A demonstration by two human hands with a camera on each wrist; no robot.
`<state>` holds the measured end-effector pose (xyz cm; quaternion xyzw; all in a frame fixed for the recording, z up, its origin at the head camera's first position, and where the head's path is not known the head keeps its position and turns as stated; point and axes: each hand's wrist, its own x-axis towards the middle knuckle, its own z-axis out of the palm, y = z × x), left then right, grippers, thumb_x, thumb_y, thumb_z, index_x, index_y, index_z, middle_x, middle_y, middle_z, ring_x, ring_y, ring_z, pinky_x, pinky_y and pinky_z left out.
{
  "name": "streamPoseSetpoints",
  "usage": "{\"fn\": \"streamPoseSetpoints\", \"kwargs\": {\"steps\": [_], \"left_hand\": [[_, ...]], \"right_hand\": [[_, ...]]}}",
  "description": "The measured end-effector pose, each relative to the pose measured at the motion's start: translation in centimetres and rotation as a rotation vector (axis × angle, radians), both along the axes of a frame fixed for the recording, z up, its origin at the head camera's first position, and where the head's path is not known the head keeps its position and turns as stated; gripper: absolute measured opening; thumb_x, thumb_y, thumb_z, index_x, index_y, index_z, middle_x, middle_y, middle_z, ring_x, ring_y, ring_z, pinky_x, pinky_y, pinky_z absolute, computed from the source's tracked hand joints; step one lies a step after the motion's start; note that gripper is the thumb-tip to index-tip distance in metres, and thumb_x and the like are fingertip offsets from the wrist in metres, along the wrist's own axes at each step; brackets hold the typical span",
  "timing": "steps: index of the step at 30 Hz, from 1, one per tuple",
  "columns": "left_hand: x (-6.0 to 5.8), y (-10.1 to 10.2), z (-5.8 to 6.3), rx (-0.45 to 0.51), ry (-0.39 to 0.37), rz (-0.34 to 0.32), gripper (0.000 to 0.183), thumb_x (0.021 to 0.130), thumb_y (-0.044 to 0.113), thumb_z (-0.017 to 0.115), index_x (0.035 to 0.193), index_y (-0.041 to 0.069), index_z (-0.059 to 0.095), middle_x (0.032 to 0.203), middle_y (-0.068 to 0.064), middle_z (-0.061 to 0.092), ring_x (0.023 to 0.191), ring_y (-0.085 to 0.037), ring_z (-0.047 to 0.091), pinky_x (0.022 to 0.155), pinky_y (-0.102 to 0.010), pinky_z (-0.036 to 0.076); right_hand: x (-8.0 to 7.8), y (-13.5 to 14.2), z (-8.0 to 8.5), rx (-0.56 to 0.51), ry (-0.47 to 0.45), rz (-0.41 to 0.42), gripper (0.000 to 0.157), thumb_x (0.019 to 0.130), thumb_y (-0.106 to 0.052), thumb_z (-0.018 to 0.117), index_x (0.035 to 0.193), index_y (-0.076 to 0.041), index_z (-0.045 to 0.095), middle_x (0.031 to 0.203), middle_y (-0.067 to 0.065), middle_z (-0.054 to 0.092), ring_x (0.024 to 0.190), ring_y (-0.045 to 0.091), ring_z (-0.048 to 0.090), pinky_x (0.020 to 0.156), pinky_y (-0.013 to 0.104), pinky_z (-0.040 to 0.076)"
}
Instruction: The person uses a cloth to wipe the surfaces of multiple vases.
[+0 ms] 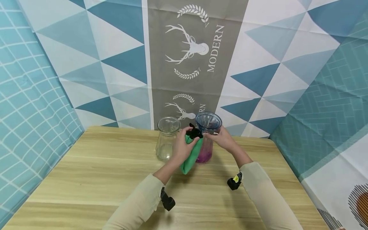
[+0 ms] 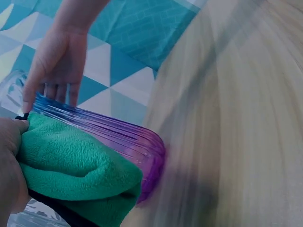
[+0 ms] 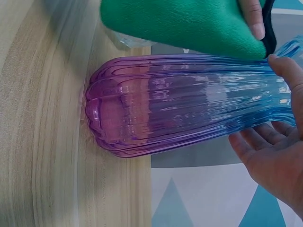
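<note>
My left hand (image 1: 181, 145) grips a green cloth (image 1: 191, 159) by its black-edged top, and the cloth hangs down in front of a ribbed glass vase (image 1: 205, 152). Blue at the flared rim, the vase fades to purple at its base and stands upright on the table. Around its neck is my right hand (image 1: 225, 139), thumb in front and fingers behind. In the right wrist view the right thumb lies close to the cloth's black edge (image 3: 269, 33); whether it touches the edge I cannot tell. Just left of the cloth stands a clear glass vase (image 1: 164, 147), partly behind my left hand.
Both vases stand near the back edge of a wooden table (image 1: 95, 179). Behind them hangs a patterned cloth backdrop (image 1: 123, 57) with triangles and a deer print. Blue tiled-pattern cloth (image 1: 31, 95) lines the left side. A black wrist camera (image 1: 167, 201) sits on each sleeve.
</note>
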<state>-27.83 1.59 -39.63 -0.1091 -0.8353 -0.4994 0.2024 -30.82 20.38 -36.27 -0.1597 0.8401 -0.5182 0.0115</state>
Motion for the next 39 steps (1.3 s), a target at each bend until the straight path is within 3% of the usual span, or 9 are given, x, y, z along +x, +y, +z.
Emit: {"fn": "streamPoseSetpoints", "kwargs": {"steps": [8,13,18,28,32,36,39], "left_hand": [[-0.1,0.0,-1.0,-0.063,-0.005,0.006,0.042,0.087,0.033,0.066,0.123,0.013,0.055,0.131,-0.009,0.055,0.123,-0.027,0.051,0.098,-0.043,0.044],[0.2,-0.2,-1.8,-0.106,-0.089,-0.014,0.042,0.088,0.032,0.065,0.124,0.013,0.054,0.127,-0.012,0.056,0.112,-0.031,0.058,0.092,-0.045,0.048],[0.5,-0.5,-2.5,-0.145,-0.157,-0.03,0.042,0.089,0.03,0.064,0.124,0.011,0.054,0.125,-0.015,0.057,0.113,-0.032,0.057,0.092,-0.045,0.048],[0.4,-0.9,-2.2,-0.258,-0.306,-0.052,0.041,0.087,0.025,0.067,0.121,0.006,0.053,0.123,-0.015,0.057,0.114,-0.032,0.055,0.092,-0.044,0.047],[0.5,-0.8,-1.2,-0.199,-0.277,-0.057,0.042,0.089,0.029,0.064,0.124,0.009,0.053,0.126,-0.014,0.057,0.115,-0.031,0.055,0.093,-0.045,0.047],[0.6,-0.4,0.6,-0.091,-0.156,-0.036,0.045,0.09,0.034,0.062,0.128,0.012,0.051,0.128,-0.014,0.055,0.112,-0.03,0.056,0.088,-0.044,0.048],[0.5,-0.1,1.6,-0.071,-0.093,-0.007,0.046,0.09,0.035,0.062,0.129,0.013,0.05,0.128,-0.012,0.054,0.109,-0.029,0.057,0.084,-0.043,0.049]], "right_hand": [[-0.2,-0.2,0.0,-0.004,-0.011,-0.001,0.074,0.084,-0.028,0.07,0.145,-0.018,0.028,0.141,0.014,0.043,0.129,0.035,0.043,0.102,0.053,0.039],[0.0,-0.1,0.1,-0.004,-0.014,-0.005,0.076,0.084,-0.027,0.07,0.145,-0.016,0.026,0.141,0.016,0.042,0.129,0.037,0.042,0.101,0.053,0.04],[-0.1,0.0,0.1,0.006,-0.007,0.0,0.076,0.084,-0.029,0.07,0.145,-0.018,0.026,0.142,0.014,0.042,0.129,0.036,0.042,0.105,0.054,0.035],[-0.3,0.0,0.1,0.001,-0.031,0.021,0.075,0.084,-0.031,0.07,0.145,-0.021,0.027,0.143,0.013,0.042,0.13,0.035,0.042,0.103,0.054,0.037],[-0.3,0.2,0.1,0.006,-0.03,0.025,0.075,0.084,-0.031,0.07,0.145,-0.021,0.028,0.142,0.012,0.042,0.13,0.034,0.042,0.105,0.054,0.035],[-0.3,0.2,0.1,0.004,-0.041,0.009,0.077,0.084,-0.031,0.069,0.146,-0.02,0.024,0.143,0.013,0.04,0.131,0.035,0.04,0.102,0.053,0.039],[-0.3,0.1,0.1,0.005,-0.048,0.004,0.077,0.085,-0.03,0.069,0.147,-0.02,0.023,0.143,0.014,0.04,0.132,0.036,0.039,0.099,0.052,0.042]]}}
